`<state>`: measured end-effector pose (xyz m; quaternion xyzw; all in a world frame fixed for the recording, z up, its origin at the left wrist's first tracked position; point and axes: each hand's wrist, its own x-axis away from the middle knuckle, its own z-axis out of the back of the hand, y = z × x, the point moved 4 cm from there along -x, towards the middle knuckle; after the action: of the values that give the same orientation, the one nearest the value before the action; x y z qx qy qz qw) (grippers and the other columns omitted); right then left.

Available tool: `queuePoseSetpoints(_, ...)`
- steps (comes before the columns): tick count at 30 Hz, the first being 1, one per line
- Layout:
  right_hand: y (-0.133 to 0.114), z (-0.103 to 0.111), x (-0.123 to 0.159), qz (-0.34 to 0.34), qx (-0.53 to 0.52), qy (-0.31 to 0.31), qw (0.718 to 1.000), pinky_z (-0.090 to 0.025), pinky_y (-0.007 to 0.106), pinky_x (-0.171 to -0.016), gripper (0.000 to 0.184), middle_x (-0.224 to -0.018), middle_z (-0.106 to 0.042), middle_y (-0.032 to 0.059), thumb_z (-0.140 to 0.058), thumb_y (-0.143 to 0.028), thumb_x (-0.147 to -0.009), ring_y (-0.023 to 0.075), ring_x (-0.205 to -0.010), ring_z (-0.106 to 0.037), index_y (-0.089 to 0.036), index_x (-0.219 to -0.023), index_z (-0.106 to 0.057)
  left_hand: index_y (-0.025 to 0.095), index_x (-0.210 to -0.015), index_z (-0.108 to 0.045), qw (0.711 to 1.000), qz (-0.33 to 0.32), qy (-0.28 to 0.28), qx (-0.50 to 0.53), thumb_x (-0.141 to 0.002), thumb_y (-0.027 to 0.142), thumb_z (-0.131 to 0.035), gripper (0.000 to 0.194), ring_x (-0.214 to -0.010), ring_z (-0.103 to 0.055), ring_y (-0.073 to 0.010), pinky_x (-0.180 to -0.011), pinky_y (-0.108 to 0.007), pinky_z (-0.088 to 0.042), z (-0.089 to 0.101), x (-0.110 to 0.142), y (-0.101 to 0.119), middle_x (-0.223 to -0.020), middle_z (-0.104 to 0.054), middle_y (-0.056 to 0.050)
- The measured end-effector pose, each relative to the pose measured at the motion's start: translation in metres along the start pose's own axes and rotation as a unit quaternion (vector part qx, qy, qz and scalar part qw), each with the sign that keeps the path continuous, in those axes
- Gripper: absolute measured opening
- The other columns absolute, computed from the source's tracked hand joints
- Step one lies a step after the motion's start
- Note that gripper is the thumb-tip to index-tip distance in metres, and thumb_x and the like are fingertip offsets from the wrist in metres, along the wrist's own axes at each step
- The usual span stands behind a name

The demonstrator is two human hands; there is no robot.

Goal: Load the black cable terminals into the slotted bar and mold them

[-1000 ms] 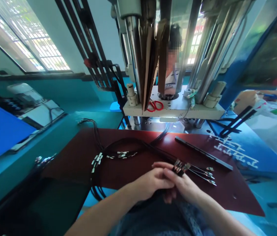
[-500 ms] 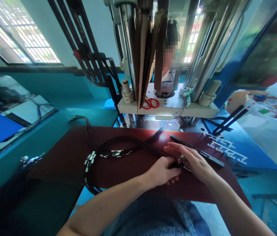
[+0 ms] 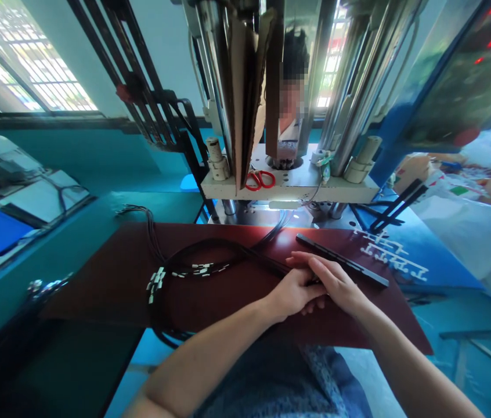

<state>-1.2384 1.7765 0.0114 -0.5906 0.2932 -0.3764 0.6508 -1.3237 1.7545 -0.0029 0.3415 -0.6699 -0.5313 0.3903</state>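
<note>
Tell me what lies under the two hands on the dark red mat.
The black wire bundle runs in under the left hand and right hand, across the dark red mat. The bundle's ends there are covered by the hands, so they cannot be seen.

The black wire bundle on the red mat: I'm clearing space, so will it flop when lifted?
The black wire bundle will probably flop, since its thin wires lie in loose curves. It likely feels light for its length. The metal terminals along it may catch on each other if dragged.
</note>
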Motion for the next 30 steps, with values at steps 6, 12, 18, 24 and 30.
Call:
queuePoseSetpoints(6,0.023,0.078,0.014,0.044,0.485,0.151,0.86,-0.039,0.047,-0.094,0.045,-0.12,-0.054,0.0176,-0.046,-0.027,-0.082,0.0311,-0.109,-0.051,-0.007,-0.122,-0.05,0.014,-0.068,-0.046,0.993,0.001,0.074,0.091,-0.065,0.038,-0.064,0.03,-0.035,-0.029,-0.0022,-0.034,-0.016,-0.015,0.019,0.005,-0.011,-0.047,-0.041,0.006)
queuePoseSetpoints(12,0.046,0.108,0.045,-0.08,0.666,0.109,0.734,-0.046,0.036,-0.069,0.028,-0.09,-0.06,0.0129,-0.043,-0.011,-0.069,0.0273,-0.086,-0.058,-0.012,-0.094,-0.058,0.014,-0.072,-0.047,0.987,0.007,0.08,0.142,-0.061,0.039,-0.068,0.034,-0.035,-0.027,-0.002,-0.034,-0.016,-0.012,0.025,0.007,-0.01,-0.046,-0.041,0.007)
queuePoseSetpoints(18,0.047,0.085,0.061,-0.129,0.32,0.105,0.933,-0.039,0.027,-0.046,0.023,-0.057,-0.054,0.0014,-0.041,-0.038,-0.074,0.0166,-0.051,-0.049,-0.019,-0.073,-0.053,0.014,-0.07,-0.049,0.988,0.019,0.078,0.135,-0.061,0.042,-0.068,0.035,-0.035,-0.026,-0.0023,-0.035,-0.018,-0.01,0.022,0.009,-0.013,-0.045,-0.039,0.007)
queuePoseSetpoints(24,0.029,0.051,0.079,-0.028,0.183,0.357,0.915,-0.042,0.025,-0.049,0.052,-0.072,-0.061,0.0017,-0.059,-0.042,-0.071,0.0144,-0.054,-0.052,-0.02,-0.117,-0.048,0.013,-0.066,-0.052,0.995,0.026,0.085,0.049,-0.06,0.039,-0.067,0.031,-0.042,-0.025,-0.0032,-0.042,-0.02,-0.017,0.014,0.01,-0.011,-0.045,-0.033,0.008)
queuePoseSetpoints(30,0.037,0.004,0.071,-0.026,-0.15,0.283,0.947,-0.023,0.02,-0.028,0.031,-0.046,-0.042,-0.0063,-0.041,-0.049,-0.087,0.0082,-0.03,-0.033,-0.02,-0.089,-0.052,0.011,-0.061,-0.054,0.999,0.001,0.049,-0.024,-0.063,0.031,-0.064,0.022,-0.056,-0.036,-0.0067,-0.055,-0.02,-0.028,0.004,0.01,-0.012,-0.056,-0.044,0.004)
